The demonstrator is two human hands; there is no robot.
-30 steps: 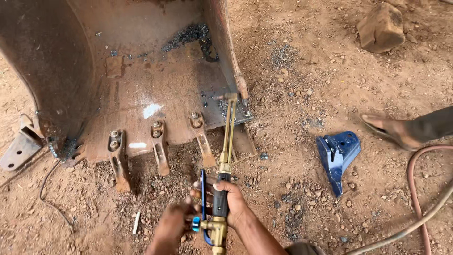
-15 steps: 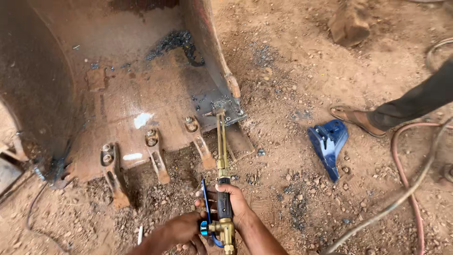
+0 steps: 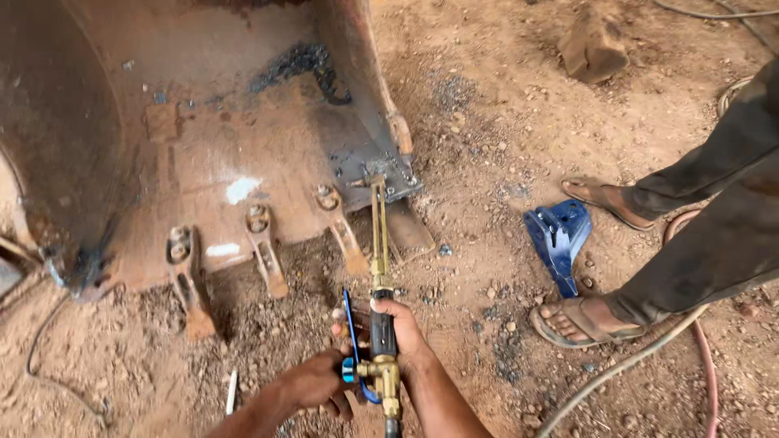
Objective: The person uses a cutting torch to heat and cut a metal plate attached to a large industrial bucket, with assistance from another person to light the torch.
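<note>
Gripping the cutting torch (image 3: 378,268), both hands' fingers stay closed, its tip at the bucket (image 3: 203,154) edge.

The right hand (image 3: 398,328) grips the black handle of a brass cutting torch (image 3: 380,300), and the left hand (image 3: 318,381) rests just beside it at the blue valve knob near the torch's base. Ahead of both hands the torch's tip touches the lip of a rusty excavator bucket (image 3: 203,162) lying on the dirt ground (image 3: 487,122). To the right of the hands lies a blue bucket tooth (image 3: 558,238), between another person's sandalled feet (image 3: 578,318); hoses (image 3: 625,365) trail past them.
</note>
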